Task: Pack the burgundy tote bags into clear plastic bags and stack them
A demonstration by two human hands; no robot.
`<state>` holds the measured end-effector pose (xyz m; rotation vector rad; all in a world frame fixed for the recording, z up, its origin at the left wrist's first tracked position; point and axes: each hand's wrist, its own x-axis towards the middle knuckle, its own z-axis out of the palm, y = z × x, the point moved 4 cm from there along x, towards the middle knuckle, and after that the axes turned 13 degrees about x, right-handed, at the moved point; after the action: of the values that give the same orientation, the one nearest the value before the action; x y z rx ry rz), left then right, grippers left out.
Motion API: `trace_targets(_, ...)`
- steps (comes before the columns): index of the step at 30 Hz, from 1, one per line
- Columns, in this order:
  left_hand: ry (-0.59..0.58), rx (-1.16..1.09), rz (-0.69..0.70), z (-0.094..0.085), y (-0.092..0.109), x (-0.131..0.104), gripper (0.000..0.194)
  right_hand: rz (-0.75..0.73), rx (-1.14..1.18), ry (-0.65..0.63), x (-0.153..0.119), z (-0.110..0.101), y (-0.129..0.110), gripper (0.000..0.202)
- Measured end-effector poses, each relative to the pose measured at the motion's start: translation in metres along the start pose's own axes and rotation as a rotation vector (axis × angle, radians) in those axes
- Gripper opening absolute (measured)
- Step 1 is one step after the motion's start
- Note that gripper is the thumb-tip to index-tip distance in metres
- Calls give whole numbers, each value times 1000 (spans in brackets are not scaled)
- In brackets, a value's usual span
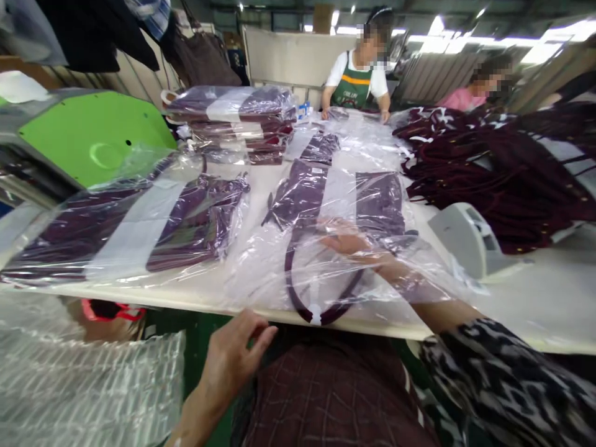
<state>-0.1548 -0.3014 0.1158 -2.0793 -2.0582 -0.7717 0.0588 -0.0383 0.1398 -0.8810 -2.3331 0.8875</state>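
Note:
A dark purple handbag [379,202] with a white paper band [339,195] around it lies in a clear plastic bag [261,267] on the table. Its looped handle [291,279] points toward me, with a white wrap at the bend. My right hand [342,239] reaches under the clear film, fingers stretched out flat over the near side of the handbag. In front of the table edge hangs my left hand [233,347], empty, its fingers loosely bent and the thumb apart.
Left on the table [200,295] lies another bagged purple handbag [186,223], with a stack of bagged ones [233,118] behind. A green machine panel [93,133], a grey-white dispenser [465,239] and a dark maroon pile [503,174] flank it. A co-worker [356,81] handles plastic opposite.

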Motion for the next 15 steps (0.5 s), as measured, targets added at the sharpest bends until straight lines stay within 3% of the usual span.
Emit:
trace_targets(2,7,-3,207,22,22,0,14,-33,20,-88,-34,6,-10,47)
trace_targets(4,34,38,299,41,30,6,22,-113,15,-224,-71,16,-20,49)
trace_targets(7,25,24,308,59,27,18,29,-278,-26,-371,-106,30,-31,22)
trace_targets(10,-51,-9,298,68,25,29,27,-309,-70,-292,-106,27,-31,21)
trace_targets(13,-111,58,348,71,31,37,24,-243,-94,-181,-91,14,-18,16)
trace_targets(15,-130,100,400,74,38,41,21,-168,-117,-136,-79,6,-3,24)
